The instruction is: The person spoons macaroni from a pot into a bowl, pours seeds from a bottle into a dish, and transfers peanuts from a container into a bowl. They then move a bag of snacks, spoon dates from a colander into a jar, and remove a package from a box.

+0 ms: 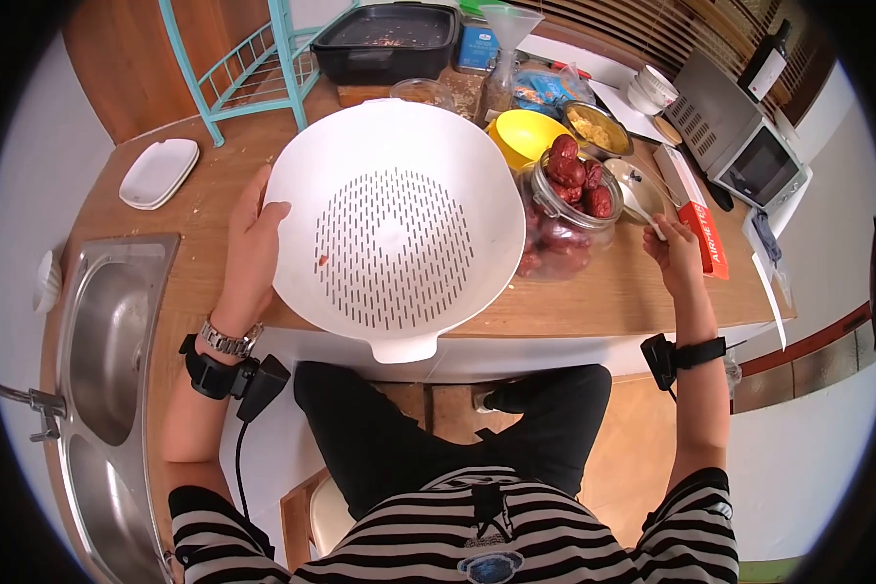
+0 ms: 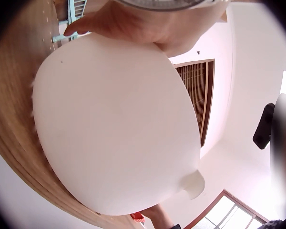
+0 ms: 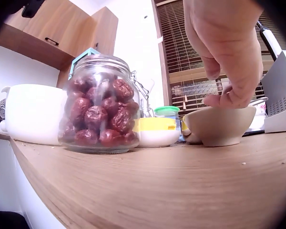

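A white colander (image 1: 394,234) with a slotted base is tilted over the counter's front part, one small red bit inside. My left hand (image 1: 251,248) grips its left rim, thumb over the edge; the left wrist view shows the hand (image 2: 148,24) above the smooth outer wall (image 2: 114,124). At the right, my right hand (image 1: 679,255) pinches the handle of a white spoon (image 1: 640,202) resting in a beige bowl (image 1: 621,175). In the right wrist view the hand (image 3: 229,62) is over that bowl (image 3: 221,125). Between colander and bowl stands an open glass jar of red dates (image 3: 102,107).
A sink (image 1: 117,341) lies left, near white plates (image 1: 160,173) and a turquoise rack (image 1: 253,83). Behind are a black pan (image 1: 387,44), yellow bowl (image 1: 528,136) and metal bowl (image 1: 597,128). A red-and-white box (image 1: 701,234) and microwave (image 1: 749,136) stand right.
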`<state>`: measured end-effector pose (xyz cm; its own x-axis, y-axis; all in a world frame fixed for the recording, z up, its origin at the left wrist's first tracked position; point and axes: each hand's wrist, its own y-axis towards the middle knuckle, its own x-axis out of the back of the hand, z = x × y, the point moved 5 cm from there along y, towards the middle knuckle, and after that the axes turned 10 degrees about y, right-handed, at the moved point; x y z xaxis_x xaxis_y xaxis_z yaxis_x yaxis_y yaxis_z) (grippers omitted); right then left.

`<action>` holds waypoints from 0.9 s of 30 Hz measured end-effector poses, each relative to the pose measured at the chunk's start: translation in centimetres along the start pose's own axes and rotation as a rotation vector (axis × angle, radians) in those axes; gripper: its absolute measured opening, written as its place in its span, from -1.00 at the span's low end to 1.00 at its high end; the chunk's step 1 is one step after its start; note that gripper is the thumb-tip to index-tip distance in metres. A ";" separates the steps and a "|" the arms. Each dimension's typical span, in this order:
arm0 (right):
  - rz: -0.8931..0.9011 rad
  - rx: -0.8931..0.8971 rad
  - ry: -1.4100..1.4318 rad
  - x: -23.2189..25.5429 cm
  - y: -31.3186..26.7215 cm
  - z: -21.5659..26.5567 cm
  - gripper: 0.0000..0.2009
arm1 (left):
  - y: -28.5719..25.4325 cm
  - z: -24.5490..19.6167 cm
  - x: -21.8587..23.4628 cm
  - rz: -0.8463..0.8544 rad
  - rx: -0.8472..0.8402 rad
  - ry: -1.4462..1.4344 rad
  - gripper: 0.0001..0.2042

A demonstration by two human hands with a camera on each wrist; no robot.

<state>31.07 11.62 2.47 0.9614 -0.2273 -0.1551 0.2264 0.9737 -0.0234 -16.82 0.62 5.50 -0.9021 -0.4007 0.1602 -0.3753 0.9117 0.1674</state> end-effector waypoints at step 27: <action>0.148 1.264 -1.063 -16.7 -12.6 5.3 -0.77 | 0.0 0.5 0.2 0.021 0.015 0.074 -0.57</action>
<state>13.00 3.09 10.63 0.5350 -0.5633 0.6296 -0.4057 0.4824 0.7764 -17.10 0.62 5.01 -0.8920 -0.3862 0.2349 -0.3598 0.9212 0.1482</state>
